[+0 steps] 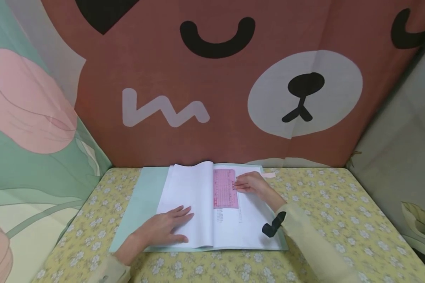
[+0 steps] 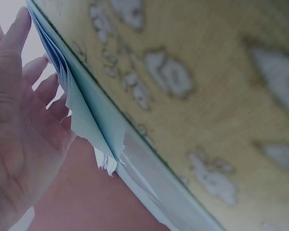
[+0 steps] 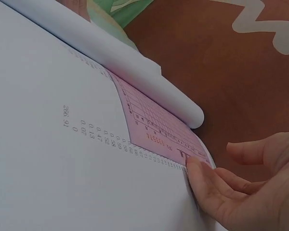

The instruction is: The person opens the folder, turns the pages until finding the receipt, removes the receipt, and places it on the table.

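Observation:
A booklet with a pale green cover (image 1: 150, 192) lies open on the table. On its right page (image 1: 255, 208), beside the fold, is a pink printed form (image 1: 224, 192) with ruled rows and red print. My right hand (image 1: 253, 184) reaches over that page, fingertips at the form's right edge; in the right wrist view its thumb (image 3: 248, 151) stands apart from the fingers. My left hand (image 1: 168, 228) rests with spread fingers on the white left page (image 1: 187, 196), which bulges up along the fold. Loose sheet edges (image 2: 62, 72) show beside the left hand in the left wrist view.
The table wears a yellow floral cloth (image 1: 326, 236). A brown curtain with a bear print (image 1: 145, 149) hangs behind it, and patterned fabric covers both sides. A small pink tab (image 1: 269, 175) sticks out past the booklet's right edge. Columns of printed numbers (image 3: 96, 130) run down the right page.

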`<action>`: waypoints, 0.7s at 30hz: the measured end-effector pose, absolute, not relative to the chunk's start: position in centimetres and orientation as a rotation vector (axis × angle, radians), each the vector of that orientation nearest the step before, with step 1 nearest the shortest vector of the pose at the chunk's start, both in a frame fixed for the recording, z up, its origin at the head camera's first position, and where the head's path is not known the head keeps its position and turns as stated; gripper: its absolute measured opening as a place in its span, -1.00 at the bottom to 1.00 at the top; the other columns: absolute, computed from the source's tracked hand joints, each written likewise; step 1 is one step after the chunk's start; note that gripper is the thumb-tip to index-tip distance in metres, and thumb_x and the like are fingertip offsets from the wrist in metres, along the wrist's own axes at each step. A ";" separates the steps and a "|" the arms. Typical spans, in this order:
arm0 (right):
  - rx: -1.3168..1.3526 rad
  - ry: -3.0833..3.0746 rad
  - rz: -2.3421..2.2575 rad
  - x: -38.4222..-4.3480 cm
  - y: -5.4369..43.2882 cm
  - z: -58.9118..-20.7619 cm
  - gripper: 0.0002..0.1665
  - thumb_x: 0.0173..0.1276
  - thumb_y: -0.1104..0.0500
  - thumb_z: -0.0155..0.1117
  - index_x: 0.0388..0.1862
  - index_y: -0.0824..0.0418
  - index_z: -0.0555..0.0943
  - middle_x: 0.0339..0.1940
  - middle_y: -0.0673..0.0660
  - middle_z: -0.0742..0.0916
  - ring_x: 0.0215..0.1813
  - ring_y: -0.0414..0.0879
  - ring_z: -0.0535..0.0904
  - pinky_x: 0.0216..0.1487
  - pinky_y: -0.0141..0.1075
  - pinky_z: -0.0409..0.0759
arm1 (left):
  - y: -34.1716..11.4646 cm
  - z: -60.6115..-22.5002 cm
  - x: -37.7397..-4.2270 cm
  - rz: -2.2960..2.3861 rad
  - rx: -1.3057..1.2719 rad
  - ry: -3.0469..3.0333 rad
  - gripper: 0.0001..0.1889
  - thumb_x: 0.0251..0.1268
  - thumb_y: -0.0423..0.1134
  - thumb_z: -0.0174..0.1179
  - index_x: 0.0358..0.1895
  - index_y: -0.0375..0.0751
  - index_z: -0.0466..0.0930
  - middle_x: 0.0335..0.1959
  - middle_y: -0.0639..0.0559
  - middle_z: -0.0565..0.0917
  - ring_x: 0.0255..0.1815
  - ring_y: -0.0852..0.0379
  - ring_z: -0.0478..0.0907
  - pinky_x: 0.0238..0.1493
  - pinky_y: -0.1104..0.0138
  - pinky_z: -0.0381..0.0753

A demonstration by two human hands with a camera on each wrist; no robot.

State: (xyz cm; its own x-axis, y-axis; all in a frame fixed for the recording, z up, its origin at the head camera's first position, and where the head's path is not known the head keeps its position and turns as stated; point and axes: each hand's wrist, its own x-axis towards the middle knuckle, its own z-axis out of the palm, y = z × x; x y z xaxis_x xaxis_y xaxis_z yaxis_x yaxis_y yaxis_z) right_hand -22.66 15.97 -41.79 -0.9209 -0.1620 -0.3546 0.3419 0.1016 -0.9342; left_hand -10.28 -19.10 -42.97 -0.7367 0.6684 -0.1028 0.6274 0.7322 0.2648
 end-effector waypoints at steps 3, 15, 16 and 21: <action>0.183 2.047 -1.913 -22.6 16.1 -41.7 -0.59 0.52 0.40 0.12 0.23 0.66 0.49 0.00 0.45 0.75 -0.16 -0.02 0.76 -0.02 -0.21 0.75 | -19.2 -43.1 -10.3 0.390 0.981 2.677 -0.06 0.31 0.46 0.15 0.61 -0.02 0.29 0.64 0.00 0.23 0.63 -0.18 0.13 0.39 -0.12 0.44; 0.190 1.986 -1.926 -23.0 15.2 -41.6 -0.57 0.49 0.43 0.16 0.25 0.64 0.47 -0.03 0.44 0.76 -0.17 -0.01 0.79 -0.03 -0.19 0.76 | -19.4 -43.3 -10.2 0.560 0.956 2.555 -0.01 0.27 0.31 0.32 0.63 -0.15 0.20 0.69 -0.13 0.05 0.67 -0.31 -0.12 0.54 -0.26 0.02; 0.208 1.994 -1.928 -23.1 15.1 -41.7 -0.58 0.48 0.43 0.17 0.24 0.63 0.49 -0.03 0.43 0.77 -0.16 -0.01 0.78 -0.04 -0.20 0.76 | -19.3 -43.3 -10.2 0.562 0.956 2.555 -0.01 0.27 0.31 0.32 0.63 -0.15 0.20 0.69 -0.13 0.05 0.67 -0.31 -0.13 0.55 -0.26 0.01; 0.201 2.114 -1.946 -23.7 14.8 -41.8 -0.58 0.48 0.37 0.08 0.23 0.61 0.49 0.16 0.49 0.67 0.10 0.12 0.69 0.17 -0.12 0.68 | -19.3 -43.3 -10.2 0.581 0.950 2.549 -0.01 0.27 0.30 0.33 0.63 -0.18 0.21 0.68 -0.15 0.05 0.67 -0.32 -0.13 0.56 -0.26 -0.03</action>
